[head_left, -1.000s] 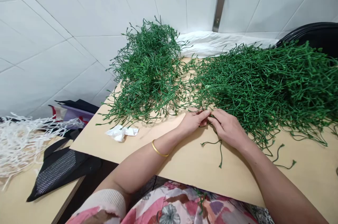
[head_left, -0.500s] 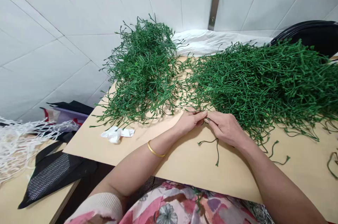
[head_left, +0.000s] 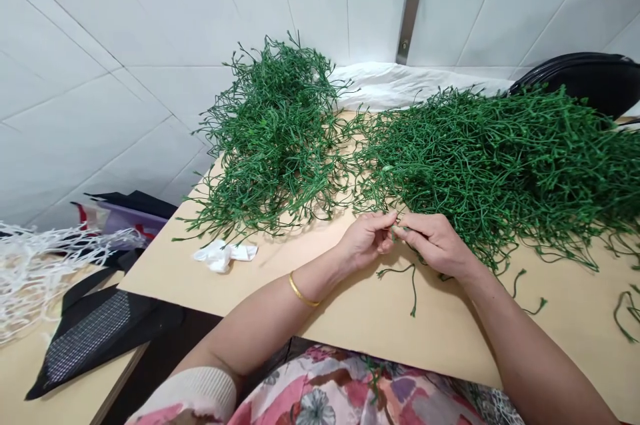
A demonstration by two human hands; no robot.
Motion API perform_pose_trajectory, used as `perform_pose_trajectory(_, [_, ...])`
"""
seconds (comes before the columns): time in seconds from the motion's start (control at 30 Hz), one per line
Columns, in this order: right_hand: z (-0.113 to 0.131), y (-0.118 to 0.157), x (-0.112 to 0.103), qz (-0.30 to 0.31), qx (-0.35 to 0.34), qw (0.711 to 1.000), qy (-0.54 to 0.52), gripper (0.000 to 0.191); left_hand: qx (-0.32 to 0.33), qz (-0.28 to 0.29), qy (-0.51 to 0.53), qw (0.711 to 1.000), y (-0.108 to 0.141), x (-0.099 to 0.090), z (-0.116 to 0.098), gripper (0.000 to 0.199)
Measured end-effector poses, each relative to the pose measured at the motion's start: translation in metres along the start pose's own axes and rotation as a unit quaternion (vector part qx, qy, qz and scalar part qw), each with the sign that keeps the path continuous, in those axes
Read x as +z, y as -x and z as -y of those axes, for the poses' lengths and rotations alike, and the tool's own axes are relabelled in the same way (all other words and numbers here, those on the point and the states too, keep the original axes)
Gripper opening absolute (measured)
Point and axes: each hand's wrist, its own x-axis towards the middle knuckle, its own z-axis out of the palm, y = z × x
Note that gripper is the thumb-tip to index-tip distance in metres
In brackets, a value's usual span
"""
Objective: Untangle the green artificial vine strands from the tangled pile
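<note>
My left hand [head_left: 371,236] and my right hand [head_left: 431,243] meet over the table, fingertips pinched together on a short green cord [head_left: 395,227]. Most of that cord is hidden by the fingers. Just below them a loose green cord with a frayed, knotted end [head_left: 413,288] lies bent on the tabletop [head_left: 350,308]. Beyond my right hand spreads a big heap of the same green cords [head_left: 490,158]. A second, taller pile of green cords [head_left: 280,125] stands beyond my left hand.
A crumpled white tissue [head_left: 225,255] lies left of my forearm. Lower left, a black mesh item [head_left: 90,331] and white netting [head_left: 40,278] rest on another surface. A black bag [head_left: 585,81] sits at the back right, against the tiled wall [head_left: 310,5].
My hands have drawn slightly apart and tilted up, so a bit of green cord now shows between the fingertips. The heaps and the loose cord have stayed where they were.
</note>
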Motion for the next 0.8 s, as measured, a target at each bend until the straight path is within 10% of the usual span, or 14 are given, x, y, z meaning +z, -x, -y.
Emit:
perform_pose_trajectory(0.2, [0.007,-0.002,-0.003,0.014,-0.008,1.000,0.019,0.028,-0.001,0.004,0.074,0.997,0.003,0.002,0.004,0.021])
perform_pose_trajectory(0.4, [0.032,0.000,0.015,-0.010,-0.017,0.958,0.287,0.016,0.002,-0.080,0.090,0.993,-0.001,0.002,0.000,0.026])
perform_pose_trajectory(0.53, [0.061,0.006,0.030,0.075,-0.110,0.955,0.264,0.016,0.051,-0.094,0.108,0.988,-0.007,-0.005,-0.013,0.027])
perform_pose_trajectory(0.67, [0.056,0.008,-0.011,-0.085,-0.060,0.950,0.293,0.024,0.058,-0.035,0.021,0.997,-0.010,-0.011,-0.011,0.023])
perform_pose_trajectory(0.8, [0.017,0.007,-0.074,-0.206,0.094,0.816,0.532,0.027,0.024,-0.016,-0.040,0.999,-0.010,-0.015,-0.010,0.026])
